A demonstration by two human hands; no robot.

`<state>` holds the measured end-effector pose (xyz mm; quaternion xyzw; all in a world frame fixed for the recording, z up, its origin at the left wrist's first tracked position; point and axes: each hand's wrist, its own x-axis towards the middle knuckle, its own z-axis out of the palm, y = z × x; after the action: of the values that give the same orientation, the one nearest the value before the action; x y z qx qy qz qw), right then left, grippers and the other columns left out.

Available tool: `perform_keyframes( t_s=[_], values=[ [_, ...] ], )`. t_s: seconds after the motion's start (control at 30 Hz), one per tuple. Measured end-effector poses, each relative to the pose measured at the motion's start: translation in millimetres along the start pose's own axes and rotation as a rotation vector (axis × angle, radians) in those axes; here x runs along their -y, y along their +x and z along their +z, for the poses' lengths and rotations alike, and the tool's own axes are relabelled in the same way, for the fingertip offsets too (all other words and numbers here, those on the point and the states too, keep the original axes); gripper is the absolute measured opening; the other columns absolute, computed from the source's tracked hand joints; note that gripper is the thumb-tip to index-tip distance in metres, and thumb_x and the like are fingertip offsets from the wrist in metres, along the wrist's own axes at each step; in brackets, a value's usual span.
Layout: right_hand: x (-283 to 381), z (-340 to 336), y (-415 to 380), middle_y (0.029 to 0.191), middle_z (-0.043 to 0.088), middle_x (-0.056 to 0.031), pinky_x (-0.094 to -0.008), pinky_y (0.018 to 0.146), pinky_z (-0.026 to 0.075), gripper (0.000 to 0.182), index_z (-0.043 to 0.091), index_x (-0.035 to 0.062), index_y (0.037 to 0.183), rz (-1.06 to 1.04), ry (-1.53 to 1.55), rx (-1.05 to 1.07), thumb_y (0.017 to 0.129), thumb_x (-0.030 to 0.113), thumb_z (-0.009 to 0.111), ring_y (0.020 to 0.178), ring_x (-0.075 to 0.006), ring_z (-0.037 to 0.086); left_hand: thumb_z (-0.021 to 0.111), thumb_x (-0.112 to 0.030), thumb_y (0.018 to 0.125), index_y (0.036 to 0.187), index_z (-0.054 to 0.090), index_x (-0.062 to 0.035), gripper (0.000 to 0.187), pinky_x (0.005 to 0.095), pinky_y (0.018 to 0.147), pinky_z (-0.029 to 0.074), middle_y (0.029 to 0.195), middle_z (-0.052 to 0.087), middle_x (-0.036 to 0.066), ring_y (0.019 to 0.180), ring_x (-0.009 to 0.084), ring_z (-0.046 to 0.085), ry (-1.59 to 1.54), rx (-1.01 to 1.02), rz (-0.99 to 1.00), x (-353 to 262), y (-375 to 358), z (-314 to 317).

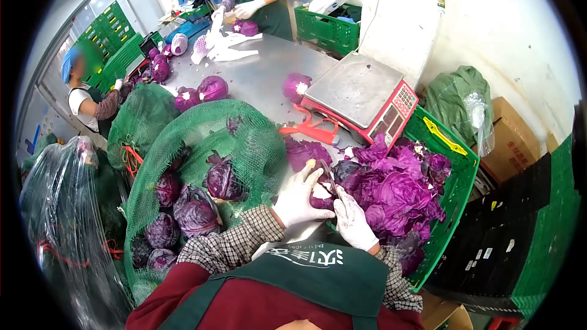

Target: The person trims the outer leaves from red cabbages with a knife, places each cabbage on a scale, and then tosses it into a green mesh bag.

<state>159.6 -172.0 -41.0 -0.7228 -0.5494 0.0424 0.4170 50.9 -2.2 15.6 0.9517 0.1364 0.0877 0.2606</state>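
Trimming step, by the look of it: red cabbage at lower centre, gripped by gloved left hand, right hand closed around a knife at its stem. Next probably: turning the head, shedding leaves into green crate at right.

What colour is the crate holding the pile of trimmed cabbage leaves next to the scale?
Green: the crate holding purple cabbage leaves shows best in the head view, right of the scale.
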Motion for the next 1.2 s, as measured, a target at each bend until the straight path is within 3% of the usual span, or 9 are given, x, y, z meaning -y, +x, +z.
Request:
perform_keyframes(
  t_s=[0.17, 0.53, 0.6, 0.7, 0.77, 0.8, 0.87, 1.0, 1.2],
  values=[
    [14.1, -11.9, 16.6, 0.136, 0.045, -0.0304, -0.0417, 0.108, 0.039, 0.040, 0.040, -0.0112, 0.133, 0.062, 0.089, 0.091, 0.099, 0.010, 0.043, 0.128, -0.0412, 0.046, 0.082, -0.044, 0.063, 0.143, 0.022, 0.0124, 0.115, 0.0486, 0.109, 0.033, 0.145, 0.031, 0.032, 0.130, 0.0451, 0.037, -0.050, -0.133, 0.017, -13.3, -6.5, 10.3],
    [-30.8, -8.9, 38.3, 0.094, 0.065, -0.0244, -0.0434, 0.070, 0.053, 0.025, 0.062, 0.0003, 0.110, 0.414, 0.090, -0.208, 0.095, 0.019, 0.052, 0.081, -0.0407, 0.065, 0.087, -0.037, 0.061, 0.145, 0.021, 0.0071, 0.116, 0.0431, 0.114, 0.029, 0.146, 0.031, 0.031, 0.137, 0.0409, 0.033, -0.365, -0.127, 0.031, 38.0, -48.9, 7.6],
    [-59.9, -4.8, 10.3, 0.090, 0.065, -0.0218, -0.0373, 0.070, 0.051, 0.024, 0.061, -0.0002, 0.113, 0.440, 0.074, -0.389, 0.092, 0.012, 0.057, 0.079, -0.0313, 0.066, 0.088, -0.031, 0.062, 0.148, 0.015, 0.0036, 0.118, 0.0400, 0.115, 0.027, 0.145, 0.036, 0.024, 0.137, 0.0318, 0.035, -0.668, -0.052, -0.185, 55.8, -75.2, -4.2],
    [-97.3, -56.4, -26.2, 0.074, 0.044, 0.0031, -0.0218, 0.052, 0.036, 0.025, 0.055, 0.0031, 0.121, 0.653, 0.290, -0.601, 0.097, 0.010, 0.051, 0.061, -0.0050, 0.037, 0.087, -0.028, 0.065, 0.150, 0.015, 0.0028, 0.115, 0.0328, 0.106, 0.036, 0.132, 0.047, 0.016, 0.116, 0.0216, 0.049, -0.644, -0.107, -0.289, 78.9, -95.9, -5.4],
    [-104.1, -94.9, -28.3, 0.131, 0.054, -0.0180, -0.0334, 0.097, 0.044, 0.050, 0.039, 0.0020, 0.144, 0.434, -0.102, -0.770, 0.099, 0.019, 0.054, 0.116, -0.0235, 0.054, 0.086, -0.032, 0.066, 0.150, 0.013, 0.0021, 0.117, 0.0350, 0.108, 0.034, 0.144, 0.036, 0.021, 0.115, 0.0226, 0.050, -0.656, -0.031, -0.347, 60.5, -83.9, -16.5],
    [-66.7, -118.5, -16.7, 0.152, 0.034, -0.0213, -0.0368, 0.114, 0.029, 0.060, 0.029, 0.0019, 0.149, 0.518, 0.124, -0.764, 0.098, 0.018, 0.056, 0.139, -0.0279, 0.035, 0.086, -0.034, 0.066, 0.151, 0.011, 0.0019, 0.119, 0.0364, 0.110, 0.032, 0.149, 0.027, 0.024, 0.121, 0.0254, 0.046, -0.637, -0.129, -0.288, 65.5, -80.5, 2.3],
    [-39.1, -130.8, -0.7, 0.145, 0.043, -0.0198, -0.0361, 0.109, 0.035, 0.057, 0.035, 0.0008, 0.146, 0.457, -0.238, -0.708, 0.096, 0.015, 0.059, 0.132, -0.0280, 0.043, 0.087, -0.038, 0.064, 0.152, 0.006, 0.0013, 0.126, 0.0398, 0.115, 0.026, 0.156, 0.007, 0.028, 0.139, 0.0340, 0.031, -0.657, -0.245, -0.160, 47.4, -61.8, 13.4],
    [5.8, -84.8, 13.9, 0.118, 0.061, -0.0132, -0.0327, 0.092, 0.048, 0.040, 0.055, -0.0009, 0.126, 0.420, 0.217, -0.314, 0.090, 0.013, 0.067, 0.106, -0.0219, 0.060, 0.082, -0.049, 0.066, 0.150, 0.015, 0.0014, 0.119, 0.0448, 0.117, 0.022, 0.151, 0.022, 0.031, 0.142, 0.0427, 0.022, -0.237, -0.097, -0.108, 28.9, -34.0, 2.2],
    [0.9, 13.0, 23.6, 0.109, 0.063, -0.0112, -0.0300, 0.084, 0.049, 0.031, 0.062, 0.0014, 0.114, 0.270, 0.374, -0.077, 0.088, 0.015, 0.070, 0.094, -0.0184, 0.061, 0.087, -0.054, 0.057, 0.146, 0.019, 0.0091, 0.129, 0.0435, 0.106, 0.038, 0.135, 0.041, 0.030, 0.125, 0.0385, 0.045, -0.117, 0.199, -0.175, 23.3, -28.4, -42.7]
  ],
)
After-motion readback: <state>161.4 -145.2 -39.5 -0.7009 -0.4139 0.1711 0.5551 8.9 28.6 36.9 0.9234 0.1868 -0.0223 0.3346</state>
